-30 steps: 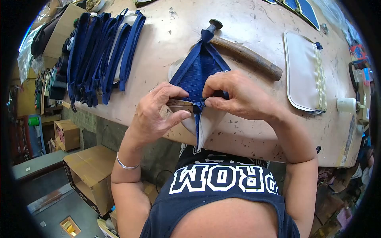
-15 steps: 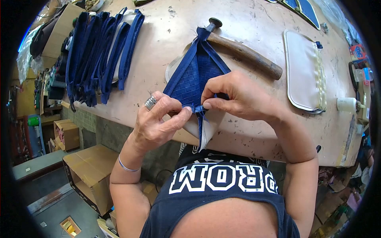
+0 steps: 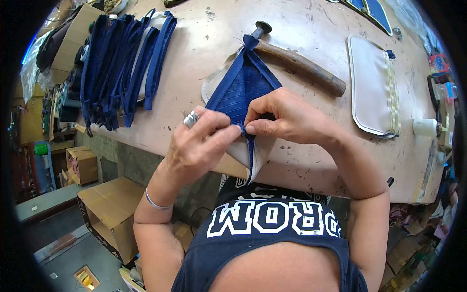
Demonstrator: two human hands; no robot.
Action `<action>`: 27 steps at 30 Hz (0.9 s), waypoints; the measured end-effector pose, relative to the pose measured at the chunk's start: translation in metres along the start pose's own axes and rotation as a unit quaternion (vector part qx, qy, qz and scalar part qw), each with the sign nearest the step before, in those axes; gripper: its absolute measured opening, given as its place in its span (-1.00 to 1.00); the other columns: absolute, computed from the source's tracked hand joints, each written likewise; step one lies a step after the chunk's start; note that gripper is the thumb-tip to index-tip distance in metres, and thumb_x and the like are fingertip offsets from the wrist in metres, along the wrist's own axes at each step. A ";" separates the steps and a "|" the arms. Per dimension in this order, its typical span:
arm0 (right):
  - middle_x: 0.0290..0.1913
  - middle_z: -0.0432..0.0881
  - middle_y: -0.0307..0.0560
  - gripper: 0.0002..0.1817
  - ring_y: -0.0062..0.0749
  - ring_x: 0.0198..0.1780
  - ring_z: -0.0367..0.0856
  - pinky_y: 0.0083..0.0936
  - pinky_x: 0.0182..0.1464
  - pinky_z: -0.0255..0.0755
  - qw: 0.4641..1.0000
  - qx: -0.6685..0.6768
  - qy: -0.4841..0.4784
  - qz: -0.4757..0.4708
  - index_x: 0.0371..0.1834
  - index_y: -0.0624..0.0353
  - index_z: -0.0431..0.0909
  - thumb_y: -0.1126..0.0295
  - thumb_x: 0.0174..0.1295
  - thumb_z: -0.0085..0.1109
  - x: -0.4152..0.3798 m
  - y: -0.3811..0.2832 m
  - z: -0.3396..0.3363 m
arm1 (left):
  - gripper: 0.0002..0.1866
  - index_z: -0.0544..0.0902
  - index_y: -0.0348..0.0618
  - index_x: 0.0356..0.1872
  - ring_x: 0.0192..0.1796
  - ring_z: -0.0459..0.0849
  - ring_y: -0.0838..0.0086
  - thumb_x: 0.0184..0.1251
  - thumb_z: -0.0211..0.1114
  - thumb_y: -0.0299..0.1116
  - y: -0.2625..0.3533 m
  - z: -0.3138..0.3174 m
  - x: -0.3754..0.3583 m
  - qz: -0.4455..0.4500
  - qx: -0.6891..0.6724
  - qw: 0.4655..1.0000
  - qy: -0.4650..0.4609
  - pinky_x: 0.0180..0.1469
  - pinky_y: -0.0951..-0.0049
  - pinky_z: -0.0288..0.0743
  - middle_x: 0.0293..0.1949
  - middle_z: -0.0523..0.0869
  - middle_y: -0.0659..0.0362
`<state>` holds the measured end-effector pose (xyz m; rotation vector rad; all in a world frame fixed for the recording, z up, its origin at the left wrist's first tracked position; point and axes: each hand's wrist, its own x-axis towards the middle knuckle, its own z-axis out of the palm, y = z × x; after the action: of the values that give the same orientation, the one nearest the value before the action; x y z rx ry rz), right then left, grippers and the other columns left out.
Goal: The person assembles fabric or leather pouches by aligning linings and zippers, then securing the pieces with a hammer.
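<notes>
A pouch (image 3: 233, 97) with blue woven-pattern lining and a pale outer side lies at the table's front edge, its mouth spread into a diamond shape. My left hand (image 3: 199, 138), with a silver ring, pinches the near end of its blue edging. Close against it, my right hand (image 3: 284, 117) pinches the same spot between thumb and forefinger. Below the fingertips a narrow blue and white corner hangs toward my shirt. At the pouch's far tip a hammer (image 3: 301, 65) lies with its metal head touching or very near the fabric; its wooden handle points right.
Blue zipped pieces (image 3: 126, 68) hang in a row at the table's left edge. A flat pale pouch (image 3: 372, 87) with a zipper lies right, near a white thread spool (image 3: 424, 127). Cardboard boxes (image 3: 112, 209) stand on the floor at left.
My left hand has moved slightly right and up, bringing its fingertips against my right ones. The near end of the pouch's mouth has drawn together and shifted a little right.
</notes>
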<state>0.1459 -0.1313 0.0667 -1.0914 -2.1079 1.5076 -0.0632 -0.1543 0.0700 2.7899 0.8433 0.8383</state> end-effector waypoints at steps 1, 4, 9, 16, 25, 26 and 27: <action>-0.54 0.55 -0.17 -0.78 -0.59 -0.45 0.42 -0.59 -0.35 0.31 1.000 0.029 -0.006 0.005 -0.38 0.31 0.58 0.32 0.11 0.21 0.000 0.002 -0.001 | -0.70 0.60 -0.13 -0.34 -0.41 0.54 0.41 -0.23 0.38 -0.48 -0.003 0.000 0.002 -0.006 -0.016 1.000 -0.004 -0.25 0.36 0.45 -0.41 0.55 0.22; -0.54 0.53 -0.28 -0.78 -0.68 -0.45 0.38 -0.65 -0.36 0.28 0.994 0.105 -0.020 0.019 -0.41 0.32 0.58 0.32 0.13 0.21 -0.001 0.010 -0.005 | -0.70 0.59 -0.07 -0.29 -0.27 0.63 0.41 -0.13 0.43 -0.38 -0.020 -0.004 0.004 -0.063 -0.117 0.991 -0.032 0.22 0.09 0.24 -0.34 0.64 0.26; -0.53 0.52 -0.33 -0.78 -0.72 -0.43 0.37 -0.69 -0.34 0.27 0.983 0.179 -0.026 0.032 -0.42 0.31 0.59 0.33 0.14 0.22 -0.003 0.017 -0.007 | -0.70 0.59 -0.06 -0.31 -0.26 0.64 0.40 -0.17 0.43 -0.40 -0.028 -0.014 0.012 -0.056 -0.110 0.989 -0.086 0.33 0.01 0.07 -0.36 0.65 0.25; -0.53 0.54 -0.30 -0.78 -0.70 -0.44 0.39 -0.70 -0.35 0.30 0.990 0.140 -0.035 -0.002 -0.42 0.32 0.59 0.33 0.13 0.23 -0.008 0.013 -0.015 | -0.74 0.57 -0.09 -0.37 -0.38 0.62 0.41 -0.17 0.42 -0.47 -0.025 -0.022 0.018 -0.054 -0.186 0.977 -0.094 -0.05 0.26 0.48 -0.43 0.62 0.21; -0.51 0.58 -0.07 -0.87 -0.40 -0.48 0.52 -0.53 -0.42 0.37 0.986 -0.087 0.087 -0.115 -0.44 0.32 0.56 0.45 0.06 0.22 -0.015 0.004 -0.011 | -0.81 0.56 -0.09 -0.41 -0.49 0.54 0.47 -0.17 0.25 -0.43 -0.016 -0.010 0.009 0.113 0.031 0.992 -0.046 -0.38 0.48 0.45 -0.41 0.52 0.24; -0.50 0.58 -0.05 -0.88 -0.35 -0.47 0.53 -0.51 -0.42 0.38 0.986 -0.094 0.086 -0.111 -0.45 0.32 0.56 0.46 0.05 0.21 -0.015 0.003 -0.011 | -0.86 0.56 -0.10 -0.44 -0.50 0.54 0.46 -0.11 0.28 -0.44 -0.015 -0.013 0.013 0.091 0.016 0.994 -0.063 -0.40 0.47 0.44 -0.37 0.55 0.22; -0.49 0.58 -0.03 -0.89 -0.31 -0.47 0.54 -0.49 -0.42 0.39 0.985 -0.101 0.085 -0.108 -0.45 0.31 0.55 0.47 0.05 0.21 -0.016 0.003 -0.010 | -0.87 0.56 -0.13 -0.46 -0.50 0.55 0.45 -0.10 0.30 -0.46 -0.013 -0.016 0.016 0.056 -0.028 0.995 -0.075 -0.42 0.46 0.44 -0.36 0.58 0.18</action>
<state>0.1637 -0.1358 0.0708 -0.9807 -2.2119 1.0836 -0.0671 -0.1356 0.0873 2.8303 0.6343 0.6463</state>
